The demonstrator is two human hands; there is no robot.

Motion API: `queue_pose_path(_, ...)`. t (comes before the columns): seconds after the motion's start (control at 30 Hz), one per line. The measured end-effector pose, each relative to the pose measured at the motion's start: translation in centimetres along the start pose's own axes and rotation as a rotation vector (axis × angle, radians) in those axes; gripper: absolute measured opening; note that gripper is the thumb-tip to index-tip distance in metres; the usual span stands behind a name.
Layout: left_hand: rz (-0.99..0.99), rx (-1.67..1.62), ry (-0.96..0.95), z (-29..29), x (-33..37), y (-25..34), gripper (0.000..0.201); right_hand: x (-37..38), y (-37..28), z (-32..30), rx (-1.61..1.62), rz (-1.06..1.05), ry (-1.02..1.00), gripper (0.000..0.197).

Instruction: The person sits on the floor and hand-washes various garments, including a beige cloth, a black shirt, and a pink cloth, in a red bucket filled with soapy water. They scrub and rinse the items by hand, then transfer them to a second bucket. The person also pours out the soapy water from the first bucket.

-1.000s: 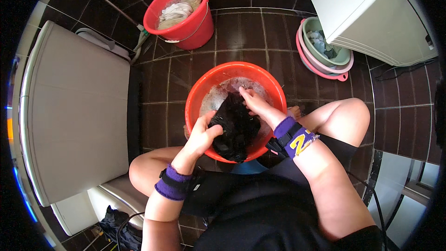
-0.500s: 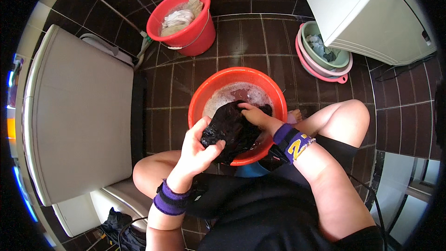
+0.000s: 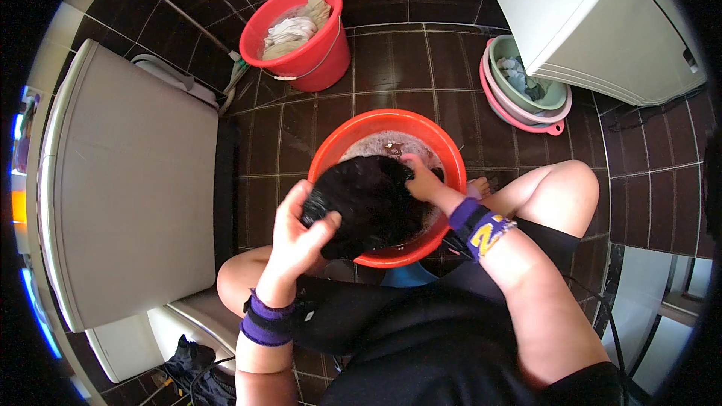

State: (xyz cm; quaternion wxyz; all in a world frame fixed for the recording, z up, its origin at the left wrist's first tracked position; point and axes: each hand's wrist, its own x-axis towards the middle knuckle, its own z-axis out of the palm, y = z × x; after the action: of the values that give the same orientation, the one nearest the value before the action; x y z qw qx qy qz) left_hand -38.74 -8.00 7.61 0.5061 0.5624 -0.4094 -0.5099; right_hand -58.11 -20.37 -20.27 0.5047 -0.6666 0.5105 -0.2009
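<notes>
A wet black cloth (image 3: pixel 368 207), its kind of garment not clear, is stretched between my hands over an orange-red basin (image 3: pixel 342 134). My left hand (image 3: pixel 299 229) is closed on its left edge, the thumb on top, just past the basin's left rim. Inside the right part of the basin, my right hand (image 3: pixel 426 180) grips the cloth's right side; some fingertips are hidden. Foamy, soapy water (image 3: pixel 387 144) shows beyond the cloth. Both wrists wear purple bands.
A red bucket (image 3: pixel 320 68) with whitish laundry stands at the back left. Stacked basins (image 3: pixel 553 98) with cloths sit below a white appliance (image 3: pixel 624 37) at the back right. A large light-grey cabinet-like box (image 3: pixel 135 180) flanks me on the left. Part of a blue object (image 3: pixel 408 275) shows under the basin.
My left hand has moved left and slightly up, pulling the black cloth wider across the basin. My right hand has shifted slightly right, still gripping it.
</notes>
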Motion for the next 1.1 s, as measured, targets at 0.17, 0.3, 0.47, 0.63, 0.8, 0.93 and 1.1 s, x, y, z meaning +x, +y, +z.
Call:
queue_pose_path(0.17,0.19,0.449,0.171,-4.2,3.4,-3.7,0.023,-2.5,-6.1,-6.0,0.369,-0.104,0.089,0.056)
queue_pose_path(0.3,0.316,0.848,0.286,-6.5,5.7,-5.7,0.062,-5.0,-14.5,-11.6,0.496,-0.304,0.05,0.053)
queue_pose_path(0.47,0.152,0.926,0.264,-5.7,7.0,-6.1,0.059,-7.0,-19.9,-14.7,0.416,-0.397,-0.013,0.048)
queue_pose_path(0.63,0.066,1.22,0.057,-3.1,8.1,-11.7,0.043,-4.0,-15.1,-11.0,0.076,-0.205,-0.065,0.063)
queue_pose_path(0.8,0.012,1.554,-0.121,0.1,9.7,-18.2,0.07,-0.3,-10.1,-5.2,-0.372,0.103,-0.221,0.091)
queue_pose_path(0.93,-0.376,1.343,-0.239,1.8,11.0,-19.6,0.115,0.7,-9.8,-2.0,-0.47,0.283,-0.319,0.112)
queue_pose_path(1.1,-0.439,1.25,-0.305,1.0,12.4,-21.2,0.122,1.8,-9.2,-0.2,-0.525,0.286,-0.395,0.108)
